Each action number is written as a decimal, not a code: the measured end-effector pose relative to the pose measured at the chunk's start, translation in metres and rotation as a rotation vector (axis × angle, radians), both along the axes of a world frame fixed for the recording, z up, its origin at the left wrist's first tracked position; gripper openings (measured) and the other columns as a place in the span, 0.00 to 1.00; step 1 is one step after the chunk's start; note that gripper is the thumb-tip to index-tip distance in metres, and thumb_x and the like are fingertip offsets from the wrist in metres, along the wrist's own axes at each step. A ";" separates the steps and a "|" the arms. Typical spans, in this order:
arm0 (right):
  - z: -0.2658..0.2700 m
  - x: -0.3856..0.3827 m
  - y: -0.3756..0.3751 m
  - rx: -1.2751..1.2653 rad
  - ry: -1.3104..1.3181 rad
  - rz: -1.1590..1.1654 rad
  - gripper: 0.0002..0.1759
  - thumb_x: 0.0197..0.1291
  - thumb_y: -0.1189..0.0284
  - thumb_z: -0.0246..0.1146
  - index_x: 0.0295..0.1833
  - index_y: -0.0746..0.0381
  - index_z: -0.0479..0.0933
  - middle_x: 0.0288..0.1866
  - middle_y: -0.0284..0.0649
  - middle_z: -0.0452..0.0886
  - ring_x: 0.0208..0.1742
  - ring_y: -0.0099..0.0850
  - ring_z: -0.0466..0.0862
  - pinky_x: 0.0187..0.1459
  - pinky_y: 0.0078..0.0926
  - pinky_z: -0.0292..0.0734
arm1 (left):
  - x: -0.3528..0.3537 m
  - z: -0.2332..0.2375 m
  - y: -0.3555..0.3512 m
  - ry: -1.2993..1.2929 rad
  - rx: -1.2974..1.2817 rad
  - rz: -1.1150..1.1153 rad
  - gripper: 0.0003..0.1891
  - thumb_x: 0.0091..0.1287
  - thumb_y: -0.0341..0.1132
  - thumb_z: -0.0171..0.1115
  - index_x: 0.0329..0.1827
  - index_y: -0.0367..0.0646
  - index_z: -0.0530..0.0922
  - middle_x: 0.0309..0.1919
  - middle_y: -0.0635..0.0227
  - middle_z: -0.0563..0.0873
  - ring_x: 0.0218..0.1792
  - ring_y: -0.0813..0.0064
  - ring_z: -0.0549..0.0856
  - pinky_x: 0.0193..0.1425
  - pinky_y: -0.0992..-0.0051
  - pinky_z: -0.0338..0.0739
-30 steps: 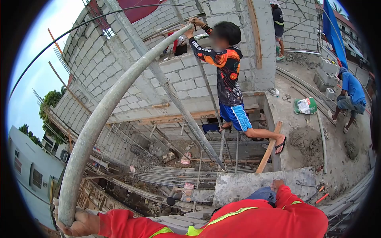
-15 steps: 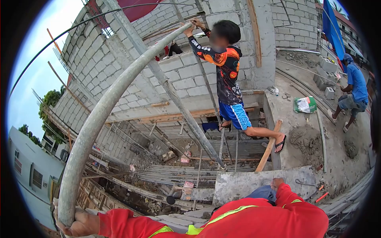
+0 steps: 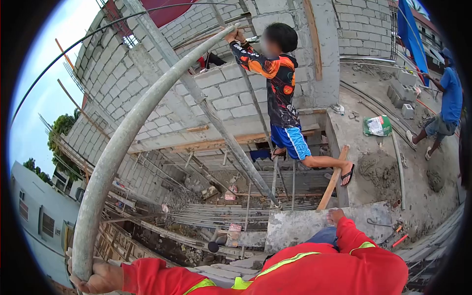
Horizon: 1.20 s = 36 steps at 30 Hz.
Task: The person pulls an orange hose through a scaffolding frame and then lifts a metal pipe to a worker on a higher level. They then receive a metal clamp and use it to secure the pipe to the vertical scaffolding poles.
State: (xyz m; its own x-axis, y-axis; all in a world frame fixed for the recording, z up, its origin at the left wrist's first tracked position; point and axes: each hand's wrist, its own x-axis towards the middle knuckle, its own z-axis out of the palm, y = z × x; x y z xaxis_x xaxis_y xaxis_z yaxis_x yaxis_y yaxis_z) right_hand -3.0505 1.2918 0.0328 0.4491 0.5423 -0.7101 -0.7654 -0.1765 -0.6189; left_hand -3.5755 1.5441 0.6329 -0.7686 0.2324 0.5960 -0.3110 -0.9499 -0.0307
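Observation:
My left hand [image 3: 101, 276] is wrapped round the near end of a long grey metal pipe [image 3: 132, 125], at the lower left. The pipe rises away from me, looking curved through the lens. Its far end is held in both hands [image 3: 234, 34] of a co-worker in a patterned long-sleeved shirt [image 3: 283, 91]. My right hand [image 3: 336, 215] is in front of my body, just above my blue-clad leg [image 3: 322, 237] and near a concrete slab [image 3: 290, 223]. Its fingers look loosely apart, and I see nothing held in it.
The co-worker straddles a gap, one foot on a wooden plank [image 3: 334, 182]. An upright steel post [image 3: 211, 113] stands beside the pipe. Below lies a deep pit with pipes [image 3: 211, 215] and rubble. Mortar [image 3: 378, 169], a green-and-white bag [image 3: 377, 126] and another worker [image 3: 448, 96] are at right.
The pipe's far end has shifted slightly left with the co-worker's hands. My right hand has lifted a little from my leg. The worker in blue at right has straightened and reached out.

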 end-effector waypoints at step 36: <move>-0.059 0.003 -0.040 -0.086 0.008 -0.013 0.11 0.57 0.64 0.48 0.44 0.52 0.71 0.32 0.39 0.79 0.25 0.32 0.79 0.23 0.32 0.76 | -0.006 0.003 0.006 0.008 0.049 -0.012 0.23 0.35 0.32 0.63 0.33 0.22 0.71 0.35 0.42 0.75 0.46 0.45 0.74 0.60 0.52 0.61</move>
